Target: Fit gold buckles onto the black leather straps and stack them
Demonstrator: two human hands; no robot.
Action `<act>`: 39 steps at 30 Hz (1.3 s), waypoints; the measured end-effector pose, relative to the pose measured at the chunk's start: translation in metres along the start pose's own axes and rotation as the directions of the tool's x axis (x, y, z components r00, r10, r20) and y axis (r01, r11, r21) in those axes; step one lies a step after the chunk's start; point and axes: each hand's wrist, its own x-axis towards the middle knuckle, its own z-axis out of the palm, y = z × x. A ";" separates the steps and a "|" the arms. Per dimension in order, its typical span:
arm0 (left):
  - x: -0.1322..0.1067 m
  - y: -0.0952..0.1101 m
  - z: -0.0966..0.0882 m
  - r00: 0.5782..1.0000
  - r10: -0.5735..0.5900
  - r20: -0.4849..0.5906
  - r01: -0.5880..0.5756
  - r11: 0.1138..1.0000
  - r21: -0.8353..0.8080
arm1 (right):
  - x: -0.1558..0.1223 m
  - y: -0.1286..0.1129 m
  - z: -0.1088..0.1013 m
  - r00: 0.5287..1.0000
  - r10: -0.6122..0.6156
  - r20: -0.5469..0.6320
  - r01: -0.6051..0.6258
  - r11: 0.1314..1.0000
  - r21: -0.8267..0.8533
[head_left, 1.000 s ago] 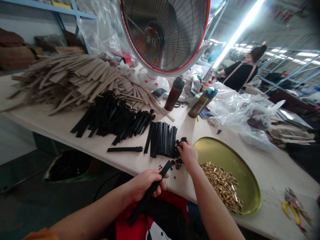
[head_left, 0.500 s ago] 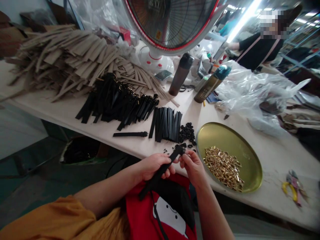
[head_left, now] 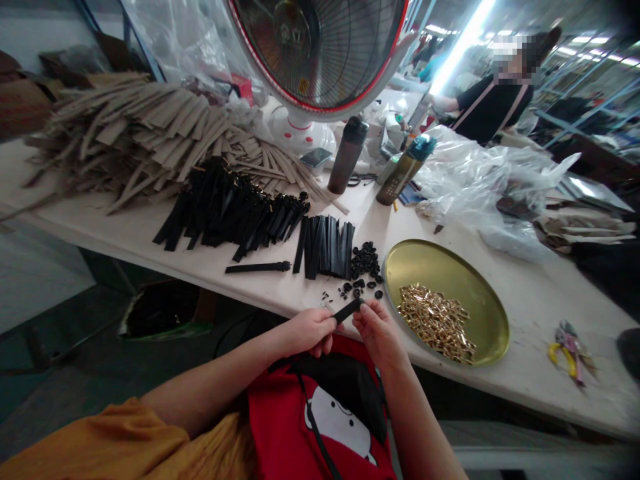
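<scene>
Between my two hands, just off the table's front edge, is a black strap [head_left: 347, 311]. My left hand [head_left: 316, 331] is closed on its lower part, and the strap's tail is hidden there. At the upper end, the fingers of my right hand [head_left: 377, 327] pinch the strap's tip; any small part held there is too small to tell. Small black round pieces [head_left: 366, 261] lie on the table just beyond. A row of flat black straps [head_left: 327, 247] is left of them, and a single finished-looking strap [head_left: 257, 267] lies further left.
Right of my hands a gold oval tray [head_left: 450, 260] holds many small gold metal pieces [head_left: 435, 320]. Pliers [head_left: 569, 352] lie at far right. Behind stand a fan [head_left: 320, 53], two bottles [head_left: 349, 155], a black strap pile [head_left: 220, 210] and beige strips [head_left: 135, 140]. A person [head_left: 493, 103] is further back.
The strap's long tail, seen below my left hand before, no longer shows. My left hand has moved slightly up the strap; the view has shifted a little.
</scene>
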 end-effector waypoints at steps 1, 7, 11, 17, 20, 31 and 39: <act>-0.001 0.002 0.000 1.000 -0.012 0.006 0.012 0.999 0.047 | -0.002 0.000 -0.002 1.000 -0.019 -0.002 0.019 0.999 -0.041; -0.005 0.010 -0.006 0.998 -0.042 0.043 0.025 0.942 0.335 | -0.011 0.002 -0.009 0.990 -0.107 0.091 0.132 0.929 -0.345; 0.000 0.009 -0.003 0.999 0.053 0.008 -0.052 0.930 0.364 | -0.015 0.003 -0.002 0.997 0.015 0.082 0.004 0.976 -0.219; 0.016 0.001 0.005 0.970 0.193 -0.149 -0.141 0.941 0.307 | -0.018 0.025 0.009 0.986 0.087 0.144 -0.062 0.983 -0.172; 0.025 -0.002 0.001 0.978 0.181 -0.107 -0.152 0.960 0.236 | -0.006 0.019 -0.011 0.988 -0.027 0.149 0.088 0.904 -0.419; 0.038 -0.004 0.003 0.997 0.045 -0.068 -0.041 0.998 0.058 | 0.043 -0.071 -0.100 0.907 -0.355 0.226 0.015 -0.511 -0.860; 0.021 0.001 0.006 0.991 0.099 -0.093 -0.094 0.994 0.058 | 0.037 -0.072 -0.094 0.828 -0.522 0.205 0.128 -0.181 -0.975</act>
